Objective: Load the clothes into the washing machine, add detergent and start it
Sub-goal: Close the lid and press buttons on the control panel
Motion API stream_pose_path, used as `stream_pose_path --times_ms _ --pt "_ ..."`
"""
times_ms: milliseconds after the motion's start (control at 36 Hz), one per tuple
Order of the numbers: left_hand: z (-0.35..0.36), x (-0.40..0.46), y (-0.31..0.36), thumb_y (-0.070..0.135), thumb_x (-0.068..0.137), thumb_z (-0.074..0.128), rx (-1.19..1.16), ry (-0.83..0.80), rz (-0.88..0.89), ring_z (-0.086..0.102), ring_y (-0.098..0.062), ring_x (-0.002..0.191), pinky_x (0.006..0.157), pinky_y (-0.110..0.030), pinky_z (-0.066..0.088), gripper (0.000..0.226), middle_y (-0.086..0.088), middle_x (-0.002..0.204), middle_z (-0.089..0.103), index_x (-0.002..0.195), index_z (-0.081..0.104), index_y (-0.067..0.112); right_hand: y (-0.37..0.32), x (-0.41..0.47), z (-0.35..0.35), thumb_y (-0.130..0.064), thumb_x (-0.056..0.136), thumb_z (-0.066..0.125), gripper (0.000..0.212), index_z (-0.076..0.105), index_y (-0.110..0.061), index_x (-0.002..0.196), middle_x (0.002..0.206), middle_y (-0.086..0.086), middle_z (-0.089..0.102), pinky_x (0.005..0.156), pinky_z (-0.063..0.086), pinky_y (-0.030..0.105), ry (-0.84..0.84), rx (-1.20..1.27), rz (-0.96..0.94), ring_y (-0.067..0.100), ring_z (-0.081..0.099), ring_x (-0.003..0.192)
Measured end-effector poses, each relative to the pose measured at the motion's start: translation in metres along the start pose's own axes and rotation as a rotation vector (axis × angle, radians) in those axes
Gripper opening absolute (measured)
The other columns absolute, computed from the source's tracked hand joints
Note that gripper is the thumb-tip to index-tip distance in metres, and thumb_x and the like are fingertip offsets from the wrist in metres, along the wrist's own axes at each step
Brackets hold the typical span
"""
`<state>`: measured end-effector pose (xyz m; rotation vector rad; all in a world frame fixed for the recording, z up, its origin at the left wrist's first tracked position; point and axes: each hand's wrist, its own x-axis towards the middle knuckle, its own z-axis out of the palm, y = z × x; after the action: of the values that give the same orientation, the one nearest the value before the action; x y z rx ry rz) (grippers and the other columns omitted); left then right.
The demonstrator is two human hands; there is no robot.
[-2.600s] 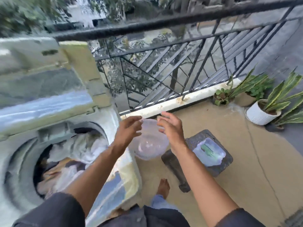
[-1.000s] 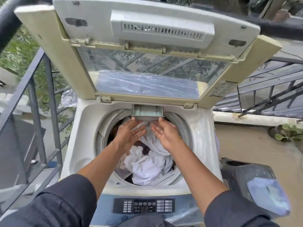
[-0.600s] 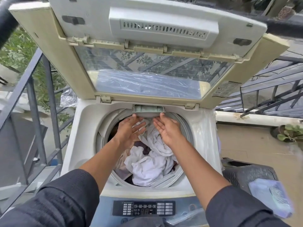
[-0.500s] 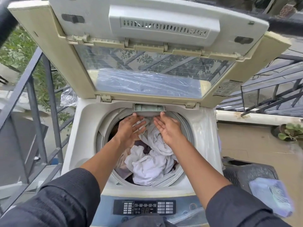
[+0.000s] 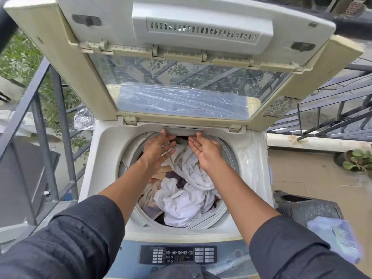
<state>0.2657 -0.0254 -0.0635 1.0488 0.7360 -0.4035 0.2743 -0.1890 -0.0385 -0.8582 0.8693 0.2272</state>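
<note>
A top-loading washing machine (image 5: 104, 158) stands open, its lid (image 5: 181, 81) raised upright. White and beige clothes (image 5: 185, 200) fill the drum. At the drum's back rim sits a grey detergent drawer (image 5: 183, 131), nearly flush with the rim. My left hand (image 5: 159, 150) and my right hand (image 5: 205, 152) reach over the clothes with fingers spread, fingertips touching the drawer's front edge. Neither hand holds anything. The control panel (image 5: 178, 254) lies at the machine's near edge.
A dark metal railing (image 5: 40, 125) runs close on the left, and more railing (image 5: 332, 115) at the right. A dark stool (image 5: 310, 208) with a clear bag (image 5: 336, 238) on it stands right of the machine. A potted plant (image 5: 356, 162) sits on the tiled floor.
The detergent drawer stuck out over the drum a second ago; both hands have pushed it back until it sits nearly flush. Earlier my hands held a clear bowl beside the machine.
</note>
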Motion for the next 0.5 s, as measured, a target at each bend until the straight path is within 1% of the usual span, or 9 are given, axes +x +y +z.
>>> stream_pose_path --times_ms 28,83,167,278,361,417,500 --pt "0.0012 0.0002 0.0011 0.043 0.103 0.066 0.000 0.006 0.004 0.074 -0.024 0.114 0.101 -0.042 0.060 0.035 -0.004 0.123 0.078 0.126 0.067 0.016 -0.0006 0.0011 0.0009 0.002 0.097 0.069 0.008 0.061 0.005 0.098 0.098 0.024 0.070 0.078 0.065 0.034 0.002 0.001 -0.002 0.029 0.074 0.087" --pt "0.0034 0.0006 0.0028 0.040 0.105 0.064 0.003 0.008 0.011 0.073 -0.025 0.116 0.103 -0.045 0.059 0.031 -0.007 0.125 0.077 0.123 0.066 0.016 -0.0017 0.0026 0.0027 0.004 0.095 0.070 0.011 0.062 0.007 0.103 0.098 0.024 0.071 0.074 0.066 0.034 0.011 -0.006 -0.008 0.030 0.075 0.086" --pt "0.0051 -0.0016 0.0037 0.040 0.105 0.064 -0.003 0.018 0.007 0.073 -0.026 0.116 0.105 -0.046 0.058 0.025 -0.007 0.123 0.077 0.116 0.066 0.018 -0.0021 0.0038 0.0038 0.007 0.095 0.070 0.020 0.062 0.009 0.113 0.097 0.025 0.071 0.074 0.065 0.035 0.023 -0.013 -0.009 0.032 0.075 0.085" --pt "0.0076 -0.0029 0.0043 0.041 0.104 0.064 -0.006 0.035 0.009 0.073 -0.027 0.116 0.105 -0.046 0.058 0.024 -0.006 0.121 0.077 0.114 0.065 0.019 -0.0028 0.0039 0.0047 0.009 0.094 0.069 0.018 0.063 0.009 0.112 0.098 0.024 0.072 0.077 0.063 0.037 0.023 -0.007 0.003 0.033 0.075 0.087" --pt "0.0093 -0.0036 0.0052 0.041 0.104 0.064 0.000 0.046 0.003 0.073 -0.026 0.116 0.104 -0.046 0.059 0.022 -0.005 0.120 0.078 0.113 0.064 0.021 -0.0024 0.0049 0.0052 0.009 0.094 0.069 0.021 0.062 0.009 0.113 0.093 0.021 0.072 0.076 0.063 0.037 0.029 0.000 0.005 0.032 0.075 0.086" --pt "0.0095 -0.0024 0.0044 0.044 0.103 0.065 0.014 0.052 -0.005 0.074 -0.025 0.115 0.103 -0.045 0.060 0.028 -0.003 0.118 0.079 0.117 0.065 0.020 -0.0020 0.0046 0.0055 0.008 0.094 0.070 0.021 0.062 0.008 0.113 0.090 0.019 0.073 0.076 0.063 0.037 0.032 0.002 0.007 0.031 0.076 0.085" --pt "0.0078 -0.0012 0.0017 0.050 0.101 0.066 0.041 0.059 -0.023 0.074 -0.023 0.113 0.101 -0.043 0.061 0.044 0.000 0.117 0.080 0.130 0.065 0.017 -0.0019 0.0040 0.0054 0.007 0.094 0.070 0.018 0.063 0.007 0.110 0.091 0.019 0.074 0.079 0.063 0.038 0.033 -0.014 0.012 0.031 0.076 0.085"
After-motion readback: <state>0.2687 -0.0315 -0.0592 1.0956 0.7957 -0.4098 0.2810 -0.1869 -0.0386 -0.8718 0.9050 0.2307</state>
